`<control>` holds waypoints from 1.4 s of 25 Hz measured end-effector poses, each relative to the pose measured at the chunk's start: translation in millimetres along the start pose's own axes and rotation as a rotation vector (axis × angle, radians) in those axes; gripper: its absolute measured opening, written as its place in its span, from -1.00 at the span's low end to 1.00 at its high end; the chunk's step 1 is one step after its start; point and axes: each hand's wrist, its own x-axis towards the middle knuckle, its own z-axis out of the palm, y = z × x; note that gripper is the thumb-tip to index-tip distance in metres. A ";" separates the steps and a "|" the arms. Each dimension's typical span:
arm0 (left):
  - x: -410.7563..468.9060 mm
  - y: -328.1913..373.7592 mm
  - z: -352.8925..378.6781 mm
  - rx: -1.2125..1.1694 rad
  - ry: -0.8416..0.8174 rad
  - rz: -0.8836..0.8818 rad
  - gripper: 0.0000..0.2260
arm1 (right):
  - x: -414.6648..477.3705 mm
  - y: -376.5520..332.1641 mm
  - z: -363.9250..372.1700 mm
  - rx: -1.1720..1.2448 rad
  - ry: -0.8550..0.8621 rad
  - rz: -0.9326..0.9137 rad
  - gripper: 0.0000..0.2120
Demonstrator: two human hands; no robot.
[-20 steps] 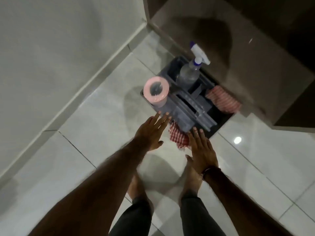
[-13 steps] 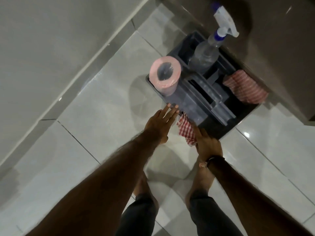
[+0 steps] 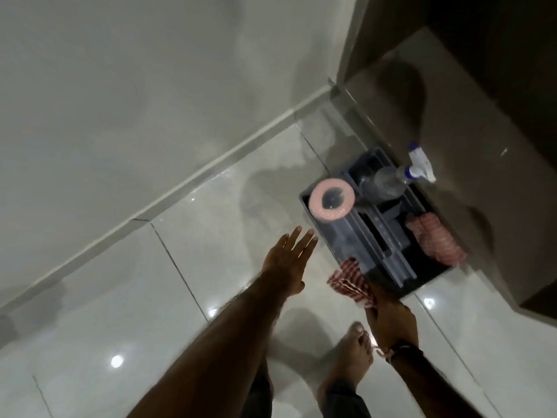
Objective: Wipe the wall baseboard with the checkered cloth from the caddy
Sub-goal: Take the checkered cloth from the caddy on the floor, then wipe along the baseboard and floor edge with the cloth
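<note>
A red-and-white checkered cloth [image 3: 349, 282] hangs at the near corner of the dark grey caddy [image 3: 337, 236], and my right hand [image 3: 391, 318] is closed on its lower end. My left hand [image 3: 289, 260] floats flat with fingers spread just left of the caddy, holding nothing. The pale baseboard [image 3: 187, 182] runs diagonally along the foot of the white wall, well to the left of both hands. A second red checkered cloth [image 3: 434, 242] lies in the caddy's right compartment.
The caddy also holds a pink roll [image 3: 331, 200] and a clear spray bottle [image 3: 391, 179]. A dark wooden cabinet [image 3: 452, 116] stands right behind the caddy. My bare feet [image 3: 349, 357] stand on the glossy white floor tiles.
My right hand has closed on the checkered cloth and drawn it a little out from the caddy's near corner. The view has shifted, so the caddy now sits further right.
</note>
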 end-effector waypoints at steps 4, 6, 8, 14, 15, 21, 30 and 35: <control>-60.9 -36.1 -33.6 -0.149 0.040 -0.137 -0.07 | -6.7 -56.3 -37.5 -0.005 0.008 -0.120 -0.67; -88.0 -56.0 -44.5 -0.222 0.065 -0.192 -0.08 | -1.8 -88.5 -51.5 0.021 0.007 -0.169 -0.69; -114.7 -74.3 -46.8 -0.268 0.091 -0.242 -0.08 | 3.4 -122.8 -61.2 0.049 0.003 -0.202 -0.60; -170.8 -146.0 -4.1 -0.347 0.218 -0.384 -0.05 | 39.2 -214.8 -44.2 0.157 0.045 -0.315 -0.68; -174.8 -155.1 11.1 -0.347 0.221 -0.399 -0.05 | 49.8 -226.8 -33.1 0.179 -0.016 -0.338 -0.72; -148.8 -170.3 115.6 -0.458 0.256 -0.502 -0.04 | 116.3 -272.1 28.1 0.071 -0.039 -0.578 -0.77; -24.7 -216.7 250.9 -0.547 0.508 -0.589 -0.15 | 219.0 -352.5 145.6 -0.138 -0.062 -1.169 -0.74; 4.2 -242.8 299.6 -0.589 0.737 -0.642 -0.18 | 277.5 -418.0 218.1 -0.459 0.257 -2.124 -0.81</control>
